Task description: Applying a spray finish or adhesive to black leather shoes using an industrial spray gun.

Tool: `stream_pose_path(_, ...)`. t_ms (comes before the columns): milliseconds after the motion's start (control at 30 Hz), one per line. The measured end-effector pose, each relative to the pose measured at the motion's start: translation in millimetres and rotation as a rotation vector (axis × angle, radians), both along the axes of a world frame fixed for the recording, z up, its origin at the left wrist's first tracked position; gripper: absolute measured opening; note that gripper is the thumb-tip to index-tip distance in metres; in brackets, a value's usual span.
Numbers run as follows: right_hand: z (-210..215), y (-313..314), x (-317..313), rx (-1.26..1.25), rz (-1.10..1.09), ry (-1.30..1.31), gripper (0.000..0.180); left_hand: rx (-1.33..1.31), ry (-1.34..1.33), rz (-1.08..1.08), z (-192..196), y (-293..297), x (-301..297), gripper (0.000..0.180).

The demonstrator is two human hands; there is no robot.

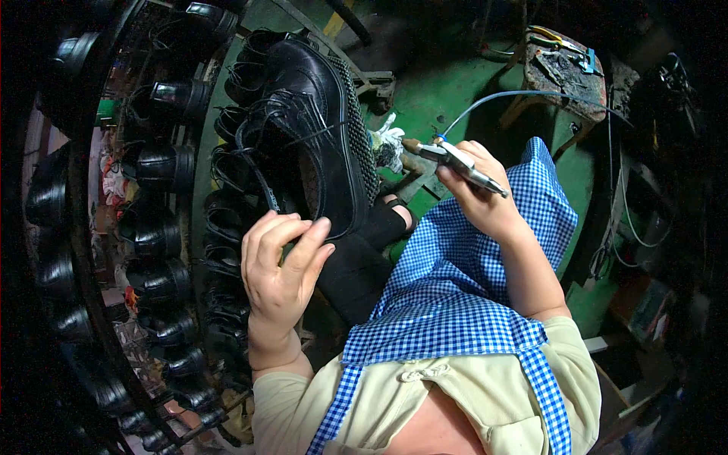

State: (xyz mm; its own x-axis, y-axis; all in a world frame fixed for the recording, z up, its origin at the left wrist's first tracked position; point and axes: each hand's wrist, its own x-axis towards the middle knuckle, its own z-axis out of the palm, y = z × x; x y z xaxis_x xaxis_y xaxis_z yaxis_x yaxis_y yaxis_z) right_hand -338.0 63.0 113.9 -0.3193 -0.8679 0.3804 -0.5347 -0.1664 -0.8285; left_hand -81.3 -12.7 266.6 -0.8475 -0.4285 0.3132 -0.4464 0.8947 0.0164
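A black leather lace-up shoe (334, 159) lies at centre left, toe pointing away and its textured sole edge facing right. My left hand (280, 262) is closed at its heel end, with fingertips pinching the collar. Loose laces trail over the upper. In my right hand (478, 189) is a slim silver air tool (462, 168), its brownish end pointing left toward the shoe but apart from it. A thin blue-grey hose (523, 93) runs from the tool off to the right. Between shoe and tool sits a crumpled white cloth (389, 144).
Racks with rows of black shoes (163, 167) curve along my left. On the far right a worn stool (565, 80) carries pliers (553, 42) and other small tools. A blue checked apron (470, 265) covers my lap, above the green floor (432, 91).
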Motion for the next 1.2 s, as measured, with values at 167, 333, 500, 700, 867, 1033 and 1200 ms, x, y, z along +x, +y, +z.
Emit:
stream_pose_path(167, 17, 5, 9, -0.081, 0.231, -0.319, 0.016, -0.082, -0.098, 0.018, 7, 7, 1, 0.048)
stream_pose_path(333, 16, -8, 22, -0.218, 0.266, -0.28, 0.022, -0.046, -0.157, 0.037, 7, 1, 9, 0.058)
stream_pose_path(500, 18, -11, 25, -0.19, 0.24, -0.314, 0.021, -0.055, -0.116, 0.003, 1, -1, 8, 0.057)
stream_pose_path(700, 20, -14, 26, -0.225, 0.232, -0.278, 0.019, -0.072, -0.089, -0.035, 0, -3, 8, 0.051)
stream_pose_path(867, 28, -14, 25, -0.263, 0.213, -0.183, 0.018, -0.106, -0.07, -0.09, 0, -7, 7, 0.048)
stream_pose_path(1033, 30, -8, 25, -0.19, 0.189, -0.08, 0.023, -0.114, -0.096, -0.124, 2, -10, 1, 0.046)
stream_pose_path(1200, 33, 1, 24, -0.187, 0.193, -0.082, 0.025, -0.127, -0.123, -0.148, 7, -10, -7, 0.045)
